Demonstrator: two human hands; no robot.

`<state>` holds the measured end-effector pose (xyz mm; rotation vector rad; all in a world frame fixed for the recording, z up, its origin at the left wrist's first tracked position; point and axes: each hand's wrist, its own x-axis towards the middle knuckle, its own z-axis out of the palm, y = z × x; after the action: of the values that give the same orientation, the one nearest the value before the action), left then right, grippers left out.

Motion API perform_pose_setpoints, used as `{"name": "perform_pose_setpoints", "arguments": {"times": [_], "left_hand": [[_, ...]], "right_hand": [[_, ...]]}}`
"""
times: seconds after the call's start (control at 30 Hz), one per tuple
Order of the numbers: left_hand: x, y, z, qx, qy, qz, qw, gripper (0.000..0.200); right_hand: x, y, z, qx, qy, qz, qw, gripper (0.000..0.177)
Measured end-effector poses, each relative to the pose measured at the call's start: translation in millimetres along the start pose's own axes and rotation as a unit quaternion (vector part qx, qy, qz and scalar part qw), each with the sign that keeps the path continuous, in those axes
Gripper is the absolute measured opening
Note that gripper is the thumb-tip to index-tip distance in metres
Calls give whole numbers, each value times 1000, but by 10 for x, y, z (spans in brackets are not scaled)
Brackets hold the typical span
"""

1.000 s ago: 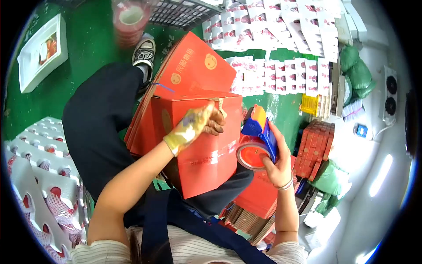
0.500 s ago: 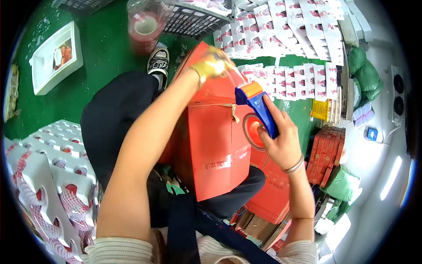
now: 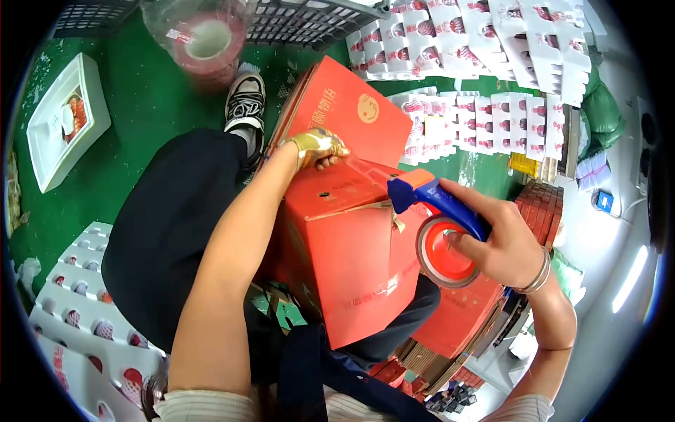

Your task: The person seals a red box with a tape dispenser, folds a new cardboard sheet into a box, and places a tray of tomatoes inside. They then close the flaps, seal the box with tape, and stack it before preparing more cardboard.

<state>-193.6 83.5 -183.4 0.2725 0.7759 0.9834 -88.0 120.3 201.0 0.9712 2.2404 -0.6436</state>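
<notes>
A red cardboard box rests on the person's lap between the knees. My right hand is wrapped round the blue handle of a tape dispenser with an orange top and a large tape roll. Clear tape stretches from the dispenser over the box's top face. At its other end my left hand, in a yellowish patterned glove, is closed at the box's far edge, with the tape end at its fingers. Behind it stand red cardboard panels with a printed smiling face.
White trays of netted fruit lie at the lower left and upper right. A white foam box is on the green floor. Wrapped tape rolls and a dark crate stand ahead. Folded red cartons are at the right.
My left hand has come down onto the box's top edge. My right hand with the dispenser has moved right and down, with tape now drawn across the top. The camera view has shifted.
</notes>
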Motion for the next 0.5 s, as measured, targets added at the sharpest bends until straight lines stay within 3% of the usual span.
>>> {"name": "perform_pose_setpoints", "arguments": {"times": [0.07,0.1,0.2,0.27,0.3,0.33,0.37,0.4,0.43,0.5], "left_hand": [[-47,-68,30,-21,-10,-32,999,11],[-47,-137,77,-28,-14,-38,999,11],[-96,-189,139,36,58,-5,998,11],[-121,-190,139,150,61,3,987,12],[-17,-280,97,247,61,29,967,26],[-10,-421,75,254,60,30,965,26],[-74,-583,67,458,238,95,851,35],[-145,-660,87,617,396,153,663,43],[-372,-458,146,601,329,119,718,48],[-557,48,168,619,318,84,713,41]], "right_hand": [[29,-46,17,-23,-40,49,998,57],[11,41,113,-13,-15,-3,1000,59],[-41,83,174,-57,-6,-10,998,60],[-69,118,210,-50,-6,-2,999,59],[-90,160,250,-47,2,-15,999,59],[-133,177,275,-43,12,-28,999,59],[-176,149,280,-40,20,-30,999,59],[-222,109,279,-15,4,-14,1000,58],[-250,84,255,8,-12,-2,1000,57],[-301,188,331,-19,11,-39,999,57]]}}
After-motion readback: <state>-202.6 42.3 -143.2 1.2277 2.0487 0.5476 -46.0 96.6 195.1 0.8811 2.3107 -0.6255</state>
